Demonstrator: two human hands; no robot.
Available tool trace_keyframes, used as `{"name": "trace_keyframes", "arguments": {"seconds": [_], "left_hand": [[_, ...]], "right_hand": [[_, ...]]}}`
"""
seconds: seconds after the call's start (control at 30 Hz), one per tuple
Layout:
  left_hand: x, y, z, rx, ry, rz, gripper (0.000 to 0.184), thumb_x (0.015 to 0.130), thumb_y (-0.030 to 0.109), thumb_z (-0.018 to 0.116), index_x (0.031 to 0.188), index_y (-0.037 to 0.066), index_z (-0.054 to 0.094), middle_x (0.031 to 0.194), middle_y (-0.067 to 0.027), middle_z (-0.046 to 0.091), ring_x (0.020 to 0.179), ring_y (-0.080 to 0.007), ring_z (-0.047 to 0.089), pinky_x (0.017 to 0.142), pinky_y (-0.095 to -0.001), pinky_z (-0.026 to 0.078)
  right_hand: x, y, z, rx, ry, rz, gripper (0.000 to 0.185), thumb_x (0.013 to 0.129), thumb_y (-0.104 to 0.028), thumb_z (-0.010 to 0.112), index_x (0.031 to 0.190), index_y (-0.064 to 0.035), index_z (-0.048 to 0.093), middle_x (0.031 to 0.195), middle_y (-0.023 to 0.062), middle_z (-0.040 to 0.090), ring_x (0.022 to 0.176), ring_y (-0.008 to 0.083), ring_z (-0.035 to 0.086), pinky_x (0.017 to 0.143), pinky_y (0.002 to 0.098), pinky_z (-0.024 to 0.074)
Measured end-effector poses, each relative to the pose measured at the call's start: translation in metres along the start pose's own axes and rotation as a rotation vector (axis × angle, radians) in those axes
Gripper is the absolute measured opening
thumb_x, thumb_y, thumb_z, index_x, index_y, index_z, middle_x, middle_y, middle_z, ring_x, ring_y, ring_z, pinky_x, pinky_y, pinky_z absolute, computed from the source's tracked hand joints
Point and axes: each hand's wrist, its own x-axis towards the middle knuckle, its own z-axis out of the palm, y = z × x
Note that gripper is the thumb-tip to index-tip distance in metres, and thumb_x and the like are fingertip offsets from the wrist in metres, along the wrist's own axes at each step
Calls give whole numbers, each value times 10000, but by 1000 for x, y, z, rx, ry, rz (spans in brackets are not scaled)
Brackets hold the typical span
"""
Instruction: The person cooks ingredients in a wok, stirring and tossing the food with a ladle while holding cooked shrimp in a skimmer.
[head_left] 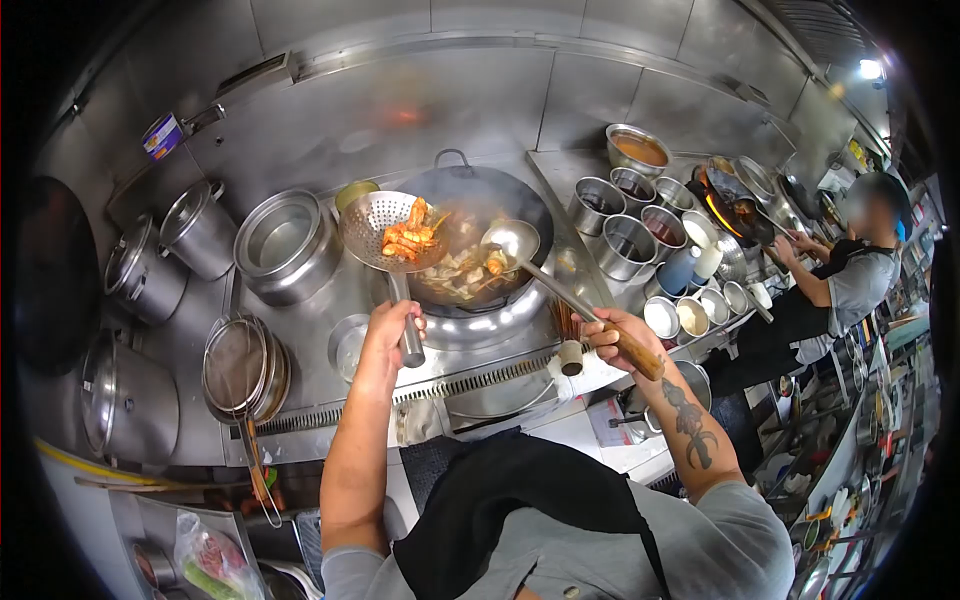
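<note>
My left hand (388,337) is closed around the metal handle of a perforated strainer (369,218), held over the left side of a large wok (527,203). Orange-red pieces of shellfish (408,237), apparently prawns, lie in the strainer. In my right hand (620,343) is a long ladle (512,241), gripped near its wooden handle end. The ladle's bowl is over the right part of the wok, with an orange piece close to its lower edge. Pale, sliced food (455,280) sits in the wok under light steam.
Lidded pots (195,230) and a wide pot (288,245) stand left, near stacked sieves (238,365). Sauce containers (628,245) and seasoning tubs (661,317) line the right side. A co-worker (860,270) works at another wok (738,205) farther right.
</note>
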Motion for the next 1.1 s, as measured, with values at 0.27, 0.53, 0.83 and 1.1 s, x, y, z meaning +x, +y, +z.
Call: {"name": "trace_keyframes", "arguments": {"seconds": [0.27, 0.53, 0.83, 1.1], "left_hand": [[1, -35, 23, -1, 4, -54, 68, 769, 38, 593, 750, -12, 550, 633, -83, 555, 498, -169, 548, 423, -296, 468], [5, -54, 40, -50, -98, -183, 78, 809, 81, 569, 802, 7, 545, 657, -67, 553, 525, -147, 537, 457, -281, 475], [6, -53, 27, -206, -211, -220, 101, 833, 93, 543, 879, 18, 495, 729, -57, 532, 565, -129, 525, 454, -274, 458], [5, -15, 16, -395, -346, -251, 108, 845, 79, 548, 934, 34, 507, 750, -33, 537, 576, -113, 530, 490, -250, 455]], "right_hand": [[13, 9, 16, -159, 119, -177, 304, 979, -245, 359, 1136, -28, 503, 739, 6, 464, 493, 86, 440, 424, 237, 355], [38, 34, 33, -645, 377, -383, 109, 903, -176, 549, 953, -91, 502, 668, 26, 521, 430, 128, 463, 371, 264, 376], [56, 15, 1, -1137, 516, -546, 153, 911, -149, 524, 991, -19, 537, 635, 9, 517, 417, 100, 460, 390, 245, 402], [18, 12, 0, -1566, 564, -554, 241, 873, -134, 517, 1049, 28, 541, 613, 31, 516, 445, 121, 508, 421, 276, 436]]}}
